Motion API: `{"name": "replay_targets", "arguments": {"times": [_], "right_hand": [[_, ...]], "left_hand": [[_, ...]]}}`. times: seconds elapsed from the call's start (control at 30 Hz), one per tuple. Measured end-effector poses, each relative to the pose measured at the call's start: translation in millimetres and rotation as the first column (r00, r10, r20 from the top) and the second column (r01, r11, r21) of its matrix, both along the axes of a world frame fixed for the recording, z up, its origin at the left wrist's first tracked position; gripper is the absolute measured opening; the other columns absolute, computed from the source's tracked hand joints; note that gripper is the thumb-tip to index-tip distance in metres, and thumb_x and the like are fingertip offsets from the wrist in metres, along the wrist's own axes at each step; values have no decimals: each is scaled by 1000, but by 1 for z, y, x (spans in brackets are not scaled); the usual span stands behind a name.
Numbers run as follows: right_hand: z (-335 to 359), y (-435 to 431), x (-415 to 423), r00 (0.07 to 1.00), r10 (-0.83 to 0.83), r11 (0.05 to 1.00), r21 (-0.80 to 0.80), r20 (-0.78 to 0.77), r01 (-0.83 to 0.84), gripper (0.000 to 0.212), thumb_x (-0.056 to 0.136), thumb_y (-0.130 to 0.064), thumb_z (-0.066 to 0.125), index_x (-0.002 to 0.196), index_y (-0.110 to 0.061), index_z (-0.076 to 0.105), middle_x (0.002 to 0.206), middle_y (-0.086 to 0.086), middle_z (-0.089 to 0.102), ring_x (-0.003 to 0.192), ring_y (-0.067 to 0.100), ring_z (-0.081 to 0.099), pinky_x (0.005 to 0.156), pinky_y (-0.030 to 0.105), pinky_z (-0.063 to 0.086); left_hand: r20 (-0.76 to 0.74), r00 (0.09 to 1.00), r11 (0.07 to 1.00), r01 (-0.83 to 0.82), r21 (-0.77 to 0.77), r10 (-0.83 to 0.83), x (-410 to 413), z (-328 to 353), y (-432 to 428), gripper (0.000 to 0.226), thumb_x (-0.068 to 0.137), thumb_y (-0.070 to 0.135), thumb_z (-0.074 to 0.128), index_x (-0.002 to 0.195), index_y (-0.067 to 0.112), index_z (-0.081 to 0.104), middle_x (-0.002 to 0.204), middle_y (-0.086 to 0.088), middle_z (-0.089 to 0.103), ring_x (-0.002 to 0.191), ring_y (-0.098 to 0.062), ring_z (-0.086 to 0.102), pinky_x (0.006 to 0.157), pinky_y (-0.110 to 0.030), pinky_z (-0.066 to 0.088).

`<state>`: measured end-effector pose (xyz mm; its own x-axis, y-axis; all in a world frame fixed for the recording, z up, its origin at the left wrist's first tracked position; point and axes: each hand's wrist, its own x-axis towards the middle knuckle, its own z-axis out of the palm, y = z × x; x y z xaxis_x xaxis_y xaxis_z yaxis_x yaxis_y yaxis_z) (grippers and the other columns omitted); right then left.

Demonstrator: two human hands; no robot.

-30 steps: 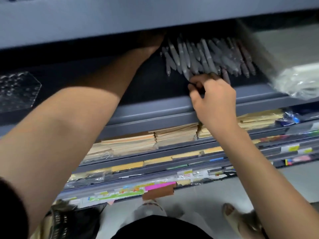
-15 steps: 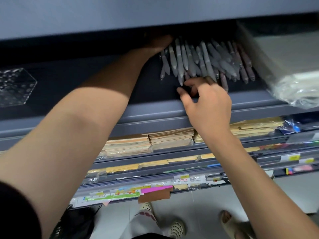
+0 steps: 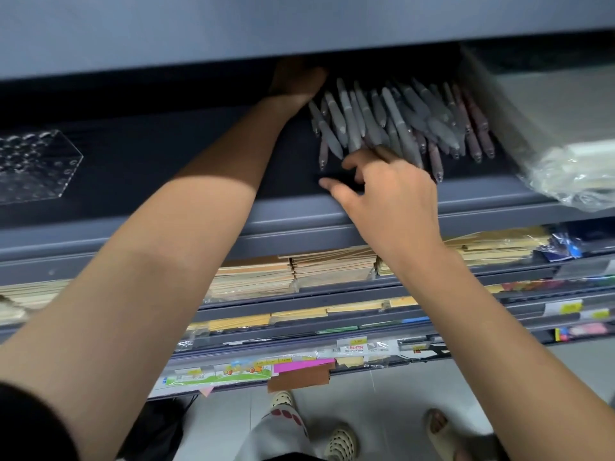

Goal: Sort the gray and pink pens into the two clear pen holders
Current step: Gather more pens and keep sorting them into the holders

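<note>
A stationery shop: tiered grey metal display shelves [image 3: 293, 227] carry stacked brown paper envelopes [image 3: 332, 266] and yellow price labels [image 3: 569, 307].

The left grip [image 3: 296, 83] reaches far under the upper shelf [image 3: 299, 28], where shadow swallows its fingers, so what they touch cannot be told. The far ends of the pens [image 3: 399, 118] vanish in the same dark. The right grip [image 3: 389, 191] is blurred at its fingertips; perhaps it pinches a pen. The clear pen holder [image 3: 30, 164] is cut by the left edge, the plastic-wrapped bundle [image 3: 572, 168] by the right. The price labels [image 3: 570, 307] are unreadable.
</note>
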<state>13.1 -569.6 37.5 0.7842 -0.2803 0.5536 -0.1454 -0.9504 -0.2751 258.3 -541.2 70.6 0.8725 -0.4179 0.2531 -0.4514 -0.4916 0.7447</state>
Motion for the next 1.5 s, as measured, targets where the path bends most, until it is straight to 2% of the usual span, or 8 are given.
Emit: {"name": "replay_targets", "arguments": {"times": [0.23, 0.4, 0.53, 0.83, 1.0, 1.17, 1.37, 1.5], "right_hand": [[4, 2, 12, 995, -93, 995, -43, -22, 92, 34, 91, -48, 59, 87, -15, 64, 74, 10, 66, 65, 37, 63, 57, 29, 31], [0, 2, 13, 989, -144, 987, -74, 20, 145, 24, 92, -39, 60, 86, -16, 64, 67, 9, 65, 58, 35, 62, 54, 27, 26], [-3, 1, 13, 995, -94, 995, -36, 23, 94, 27, 92, -42, 59, 81, -18, 64, 69, 5, 63, 58, 34, 60, 53, 27, 28], [-3, 2, 10, 999, 8, 999, -41, 32, -7, 26, 92, -43, 58, 83, -21, 68, 73, 1, 65, 61, 34, 61, 53, 29, 36], [-3, 2, 12, 999, -6, 1000, -26, 52, 8, 27, 92, -41, 60, 83, -18, 69, 69, 5, 67, 61, 36, 62, 54, 30, 38], [-3, 1, 10, 999, 12, 1000, -1, 39, -12, 27, 91, -44, 59, 83, -20, 68, 69, 0, 63, 61, 31, 60, 55, 29, 36], [-3, -3, 8, 999, 38, 999, 6, 5, -38, 12, 90, -32, 59, 91, -23, 68, 74, -2, 65, 68, 30, 62, 57, 28, 34], [-3, -1, 10, 999, 7, 999, 44, 37, -9, 16, 92, -36, 61, 92, -22, 68, 82, 1, 66, 69, 33, 62, 57, 29, 37]], "left_hand": [[23, 996, 996, 91, 14, -91, -9, -3, 12, 24, 93, 17, 54, 104, 7, 73, 108, -12, 71, 95, -9, 60, 89, -28, 47], [6, 976, 968, 215, 128, -218, -9, 1, 13, 32, 100, 21, 48, 127, 15, 64, 124, -1, 61, 107, -6, 52, 82, -15, 40], [-3, 956, 926, 286, 247, -294, -8, 0, 15, 27, 101, 26, 44, 117, 20, 64, 108, 3, 59, 88, -5, 54, 62, -5, 38], [106, 993, 986, -62, 157, 46, 1, -5, 3, 38, 98, 19, 45, 132, 11, 62, 142, -9, 57, 133, -23, 50, 107, -23, 36], [98, 989, 979, -128, 157, 113, -3, -1, 4, 44, 100, 23, 40, 141, 15, 54, 149, -8, 51, 139, -26, 43, 112, -27, 32], [91, 989, 983, -125, 132, 114, -14, -2, 9, 36, 95, 28, 47, 122, 15, 66, 133, -9, 63, 126, -27, 56, 101, -28, 44], [28, 999, 986, 41, 162, -46, -34, -2, 17, 27, 95, 23, 45, 74, 16, 61, 73, -1, 65, 67, -15, 66, 47, -13, 42], [41, 999, 992, 17, 123, -22, -49, -6, 16, 24, 93, 22, 46, 75, 18, 60, 66, 2, 59, 67, -20, 64, 57, -20, 43]]}}
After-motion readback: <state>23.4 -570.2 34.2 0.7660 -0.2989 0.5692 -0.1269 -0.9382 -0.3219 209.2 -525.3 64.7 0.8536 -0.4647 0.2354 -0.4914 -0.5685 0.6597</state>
